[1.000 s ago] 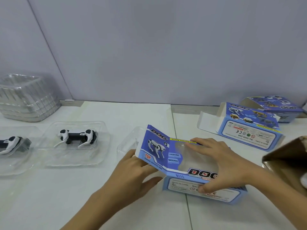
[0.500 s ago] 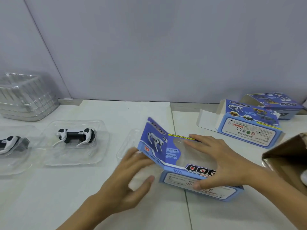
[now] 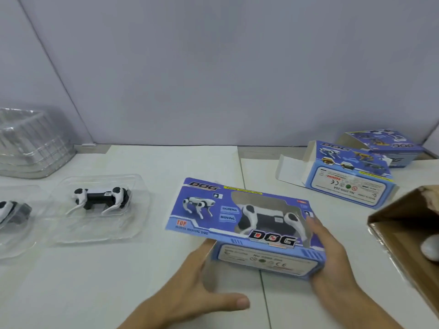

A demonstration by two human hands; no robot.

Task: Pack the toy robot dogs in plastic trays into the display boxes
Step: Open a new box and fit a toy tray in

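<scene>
A blue display box (image 3: 202,210) lies at the table's centre. Through its window I see a black-and-white toy robot dog (image 3: 268,217) inside. My right hand (image 3: 332,262) grips the box's right end, thumb on top. At the open left end, under the top panel, my left hand (image 3: 190,288) touches the box with its thumb stretched out; its fingertips are hidden. Another toy dog (image 3: 102,198) lies in a clear plastic tray (image 3: 133,224) to the left. A third dog (image 3: 7,210) in a tray is cut off by the left edge.
A stack of empty clear trays (image 3: 31,148) stands at the far left. Two open blue display boxes (image 3: 344,179) (image 3: 384,143) lie at the back right. A brown cardboard box (image 3: 403,224) reaches in from the right edge.
The clear tray that stuck out of the box's left end is now inside, and the dog shows through the window. The raised top panel lies flatter. My left hand moved to the box's left end.
</scene>
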